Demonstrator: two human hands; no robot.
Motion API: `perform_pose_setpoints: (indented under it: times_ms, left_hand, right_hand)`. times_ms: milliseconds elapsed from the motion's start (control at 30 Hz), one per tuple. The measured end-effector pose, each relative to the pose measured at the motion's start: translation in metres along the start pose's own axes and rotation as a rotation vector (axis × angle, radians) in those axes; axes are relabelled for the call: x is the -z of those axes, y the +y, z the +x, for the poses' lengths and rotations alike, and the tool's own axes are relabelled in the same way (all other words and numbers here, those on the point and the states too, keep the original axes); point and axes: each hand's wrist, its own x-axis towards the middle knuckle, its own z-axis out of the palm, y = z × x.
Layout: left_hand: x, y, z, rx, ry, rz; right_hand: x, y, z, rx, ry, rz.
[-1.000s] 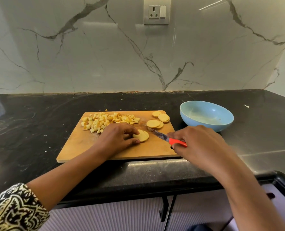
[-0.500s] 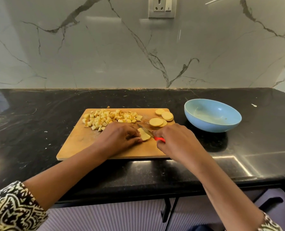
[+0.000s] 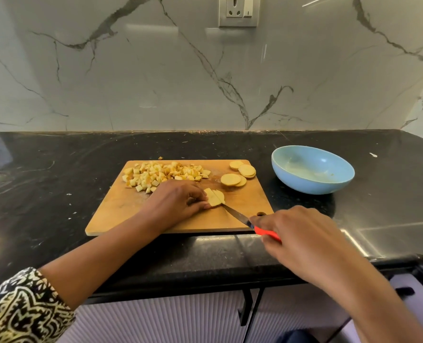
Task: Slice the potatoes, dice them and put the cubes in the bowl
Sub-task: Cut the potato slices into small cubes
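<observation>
A wooden cutting board (image 3: 136, 209) lies on the black counter. My left hand (image 3: 175, 201) holds a small stack of potato slices (image 3: 215, 198) down at the board's middle. My right hand (image 3: 302, 238) grips a knife (image 3: 237, 215) by its red handle, the blade tip at the slices' near edge. A pile of potato cubes (image 3: 161, 174) covers the board's far left. Several round potato slices (image 3: 240, 174) lie at its far right. The light blue bowl (image 3: 314, 169) stands to the right of the board, with no cubes inside.
A marble backsplash with a wall socket (image 3: 237, 11) rises behind the counter. Small scraps dot the black counter (image 3: 44, 169). The counter's front edge runs just under my right hand, with cabinet doors (image 3: 180, 318) below.
My right hand has drawn the knife back toward me and to the right, across the held slices. The slices now show cut lines. My left hand has stayed on them.
</observation>
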Motion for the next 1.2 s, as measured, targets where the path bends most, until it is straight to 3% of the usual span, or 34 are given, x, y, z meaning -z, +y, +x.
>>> perform_pose_setpoints:
  times_ms: [367,533,733,1200]
  left_hand:
    - [0.014,-0.006,-0.003,-0.063,-0.152,0.146]
    - [0.020,-0.011,-0.001,-0.100,-0.261,0.203]
    - [0.019,-0.008,-0.001,-0.141,-0.278,0.259]
    - [0.021,-0.003,0.001,-0.102,-0.370,0.322]
  right_hand:
    - [-0.020,-0.011,0.030,-0.054,0.088,0.108]
    - [-0.029,-0.013,0.043,-0.017,0.068,0.036]
    - [-0.039,-0.025,0.057,0.025,0.027,-0.082]
    - [-0.016,-0.010,0.005,0.014,0.025,0.016]
